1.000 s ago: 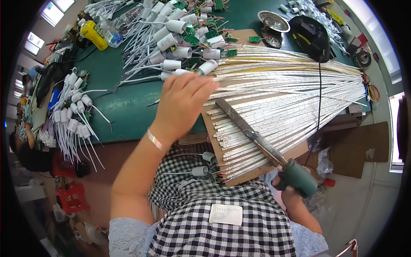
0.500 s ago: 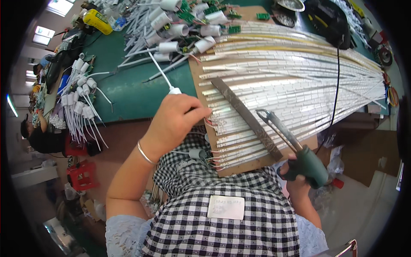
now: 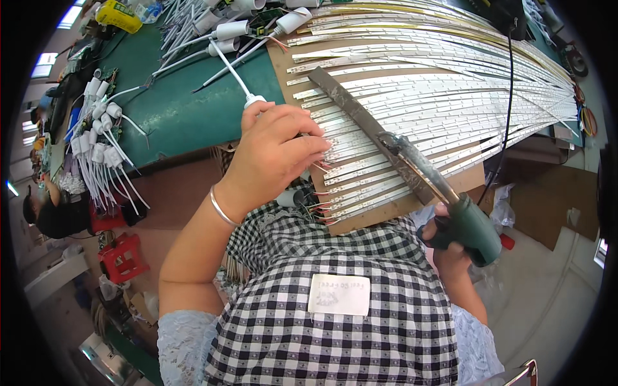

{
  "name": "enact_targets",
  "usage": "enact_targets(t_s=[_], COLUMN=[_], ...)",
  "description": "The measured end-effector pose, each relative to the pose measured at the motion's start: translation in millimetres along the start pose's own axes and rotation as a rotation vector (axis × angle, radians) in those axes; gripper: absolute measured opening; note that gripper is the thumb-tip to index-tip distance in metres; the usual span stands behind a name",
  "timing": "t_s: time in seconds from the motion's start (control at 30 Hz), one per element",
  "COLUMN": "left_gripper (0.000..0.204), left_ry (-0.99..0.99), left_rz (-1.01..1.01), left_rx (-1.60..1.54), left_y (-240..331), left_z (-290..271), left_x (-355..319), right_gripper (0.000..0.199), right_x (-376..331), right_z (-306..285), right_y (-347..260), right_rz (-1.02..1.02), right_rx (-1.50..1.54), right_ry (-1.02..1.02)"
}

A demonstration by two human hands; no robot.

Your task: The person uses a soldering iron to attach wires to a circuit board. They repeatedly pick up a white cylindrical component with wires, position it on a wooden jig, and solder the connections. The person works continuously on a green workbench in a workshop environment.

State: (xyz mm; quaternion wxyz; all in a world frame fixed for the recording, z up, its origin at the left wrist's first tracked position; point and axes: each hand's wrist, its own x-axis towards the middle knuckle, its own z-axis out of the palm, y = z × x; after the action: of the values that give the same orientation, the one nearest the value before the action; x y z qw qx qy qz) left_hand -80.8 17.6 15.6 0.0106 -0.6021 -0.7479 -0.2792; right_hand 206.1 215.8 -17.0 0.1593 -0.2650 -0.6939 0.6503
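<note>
My left hand (image 3: pixel 273 151) is closed around a white cable cap (image 3: pixel 254 100), its white cable rising from the top. The thumb and fingertips come together at the left ends of white LED strips (image 3: pixel 418 93), where thin wires show; what they pinch is hidden. My right hand (image 3: pixel 450 251) grips a dark green soldering gun (image 3: pixel 475 228), its metal tip over a flat brown bar (image 3: pixel 360 119) that lies slantwise across the strips. Below my left fingers, another white cap (image 3: pixel 288 198) with wires joined to strip ends rests against my checked apron (image 3: pixel 335 251).
The strips lie fanned out on brown cardboard (image 3: pixel 281 61) upon a green table (image 3: pixel 193 116). White caps with cables (image 3: pixel 232 29) are heaped at the back, and another bunch (image 3: pixel 100 128) hangs over the left edge. A black cord (image 3: pixel 507 109) crosses the strips. A red stool (image 3: pixel 122 256) stands lower left.
The view has tilted, so the table sits higher in it. My left fingertips have moved right, onto the strip ends. The soldering gun's tip has moved over the brown bar.
</note>
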Motion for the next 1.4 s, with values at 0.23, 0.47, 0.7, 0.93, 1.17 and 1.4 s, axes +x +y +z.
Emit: enact_targets(t_s=[0.23, 0.47, 0.7, 0.93, 1.17, 1.4], left_gripper=[0.023, 0.018, 0.017, 0.016, 0.011, 0.006], left_ry=[0.000, -0.059, -0.076, -0.018, -0.066, -0.051], left_rz=[0.049, 0.100, 0.155, 0.072, -0.186, -0.492], left_rx=[0.034, 0.149, 0.155, 0.094, -0.385, -0.431], left_y=[-5.5, -3.1, -1.8, 5.4, 35.8, 60.2], left_z=[-3.9, -7.2, -6.4, 1.1, -11.5, -5.7], left_x=[-4.0, -3.4, -0.2, -1.8, -43.1, -54.6], right_gripper=[0.075, 0.085, 0.086, 0.085, 0.068, 0.064], right_x=[0.7, -5.4, -3.1, 0.2, -2.0, -0.2], right_z=[3.7, -1.5, 2.9, 3.4, 4.5, 2.8], right_y=[1.6, 9.5, 1.1, -1.1, 4.6, 2.9], right_rz=[-0.076, 0.006, 0.041, 0.013, -0.090, -0.098], right_rx=[0.015, 0.054, 0.069, 0.056, 0.059, 0.074], right_ry=[0.040, -0.015, -0.024, -0.034, 0.011, -0.079])
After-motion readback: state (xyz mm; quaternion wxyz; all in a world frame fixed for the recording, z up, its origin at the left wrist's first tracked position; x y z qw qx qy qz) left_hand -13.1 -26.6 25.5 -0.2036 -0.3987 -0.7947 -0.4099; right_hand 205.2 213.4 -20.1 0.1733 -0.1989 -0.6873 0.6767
